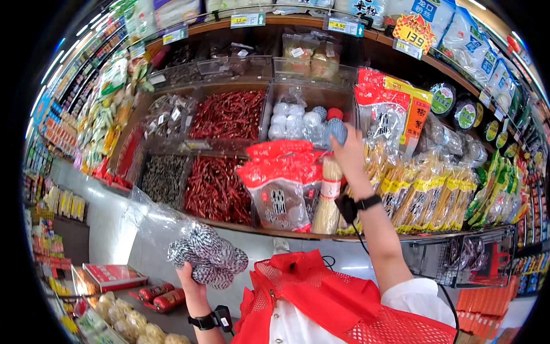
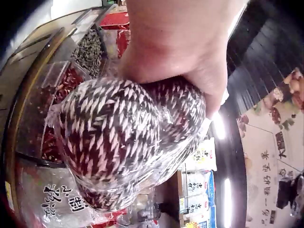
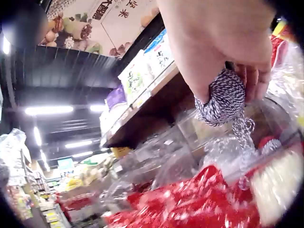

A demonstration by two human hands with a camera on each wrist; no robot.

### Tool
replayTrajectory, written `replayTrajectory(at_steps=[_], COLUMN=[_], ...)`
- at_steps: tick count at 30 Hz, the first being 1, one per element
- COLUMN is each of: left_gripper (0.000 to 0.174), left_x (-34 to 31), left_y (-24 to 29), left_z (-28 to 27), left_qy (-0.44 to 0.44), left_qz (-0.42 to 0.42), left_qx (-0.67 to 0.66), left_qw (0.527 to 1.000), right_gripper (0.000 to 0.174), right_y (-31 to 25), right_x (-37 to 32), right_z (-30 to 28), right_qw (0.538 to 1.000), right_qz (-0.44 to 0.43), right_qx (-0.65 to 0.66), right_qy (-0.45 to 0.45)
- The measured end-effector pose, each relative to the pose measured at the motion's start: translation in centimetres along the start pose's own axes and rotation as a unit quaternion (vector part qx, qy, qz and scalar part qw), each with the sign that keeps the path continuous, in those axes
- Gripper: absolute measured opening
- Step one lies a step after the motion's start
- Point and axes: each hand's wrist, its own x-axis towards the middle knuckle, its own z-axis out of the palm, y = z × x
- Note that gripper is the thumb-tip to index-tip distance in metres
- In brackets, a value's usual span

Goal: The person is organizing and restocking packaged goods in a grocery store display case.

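Note:
In the head view my left hand (image 1: pixel 193 288) grips a clear plastic bag of black-and-white twine balls (image 1: pixel 207 257) at the lower left, its loose end spreading up and left. The left wrist view shows the twine balls (image 2: pixel 111 130) close up through the plastic, the left hand (image 2: pixel 183 50) around them. My right hand (image 1: pixel 349 155) holds a single ball of twine (image 1: pixel 336 132) over the front of a bin of wrapped white balls (image 1: pixel 285 117). A loose strand (image 3: pixel 243 128) hangs below that ball in the right wrist view. A red ball (image 1: pixel 335 113) lies just behind it.
Bins of dried red chillies (image 1: pixel 226 114) stand left of the twine bin. Red-topped packets (image 1: pixel 281 186) and a noodle-like bundle (image 1: pixel 327 195) stand in front of it. Yellow-labelled packs (image 1: pixel 427 186) line the right. A shelf edge with price tags (image 1: pixel 247 20) runs above.

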Motion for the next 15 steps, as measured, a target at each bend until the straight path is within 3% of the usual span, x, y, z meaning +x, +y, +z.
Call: replayTrajectory(at_steps=[3, 4, 5, 7, 8, 10, 11, 12, 13, 14, 15], left_gripper=[0.061, 0.061, 0.057, 0.051, 0.054, 0.058, 0.062, 0.06, 0.06, 0.059, 0.058], left_x=[4.5, 5.6, 6.6, 9.6, 10.9, 14.1, 15.7, 17.3, 18.6, 19.6, 20.1], left_y=[-0.1, -0.1, -0.1, -0.1, 0.0, 0.0, -0.1, -0.7, -0.7, -0.6, -0.6], left_z=[1.7, 1.8, 1.8, 2.5, 3.0, 3.7, 4.3, 5.7, 8.0, 10.7, 13.3], left_qy=[-0.028, -0.028, -0.029, -0.042, -0.056, -0.096, -0.126, -0.146, -0.156, -0.215, -0.27], left_qz=[-0.017, -0.025, -0.027, -0.022, -0.036, -0.075, -0.106, -0.116, -0.123, -0.126, -0.127], left_qx=[-0.012, -0.012, -0.009, -0.006, -0.01, -0.02, -0.035, -0.03, -0.028, -0.025, -0.024], left_qw=[0.999, 0.999, 0.999, 0.999, 0.998, 0.992, 0.986, 0.982, 0.98, 0.968, 0.954], right_gripper=[0.056, 0.058, 0.058, 0.059, 0.055, 0.051, 0.061, 0.072, 0.084, 0.09, 0.093], right_y=[1.2, 0.3, -0.4, -2.1, -3.8, -6.4, -9.7, -10.4, -12.6, -13.6, -14.6], right_x=[7.9, 9.2, 9.3, 9.0, 8.4, 4.7, 3.2, 1.2, -0.7, -2.5, -4.2], right_z=[4.3, 5.0, 5.1, 4.7, 3.9, 3.5, 1.7, 2.9, 2.8, 3.9, 5.5], right_qw=[0.992, 0.975, 0.973, 0.992, 0.997, 0.973, 0.911, 0.863, 0.81, 0.831, 0.823], right_qz=[0.084, 0.152, 0.155, -0.011, -0.071, -0.057, 0.006, -0.04, 0.007, -0.035, -0.02], right_qx=[-0.098, -0.163, -0.169, -0.113, -0.042, 0.124, 0.217, 0.287, 0.377, 0.32, 0.359], right_qy=[-0.005, -0.026, -0.029, 0.049, 0.006, -0.185, -0.35, -0.413, -0.449, -0.453, -0.439])
